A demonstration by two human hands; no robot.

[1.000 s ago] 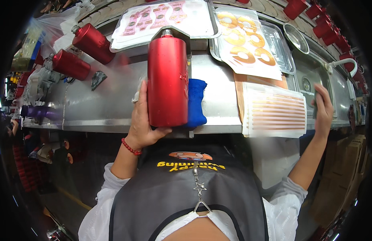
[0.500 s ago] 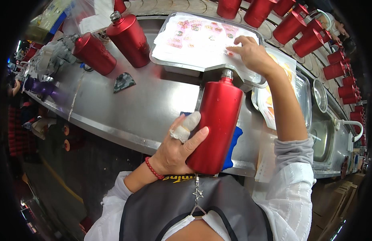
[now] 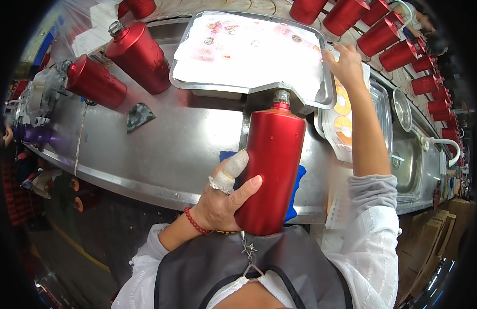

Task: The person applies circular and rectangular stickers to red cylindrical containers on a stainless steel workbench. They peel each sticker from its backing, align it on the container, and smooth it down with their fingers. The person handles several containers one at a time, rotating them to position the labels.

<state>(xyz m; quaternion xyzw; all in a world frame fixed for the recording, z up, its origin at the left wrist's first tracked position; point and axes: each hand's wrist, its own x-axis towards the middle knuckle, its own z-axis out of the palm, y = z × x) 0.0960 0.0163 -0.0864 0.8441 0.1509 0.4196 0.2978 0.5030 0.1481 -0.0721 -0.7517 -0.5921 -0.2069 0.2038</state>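
Observation:
My left hand is wrapped round the side of a red bottle, which leans upright against my apron. Its neck is clear, and small droplets dot the red surface. A white covering wraps one finger of this hand. My right hand is at the right rim of a metal tray, thumb and fingers bent together; whatever lies between the fingertips is too small to make out. White sheets with small pink, red and dark decals lie in the tray.
Two red bottles stand at the left, near a camouflage-patterned piece. A blue cloth lies behind the held bottle. Round orange decals, a metal bowl and a sink are rightward. More bottles line the conveyor.
My right hand has moved right from the sheet's decals to the tray's rim. The red decal under its fingers is gone from that spot. My left hand still holds the bottle.

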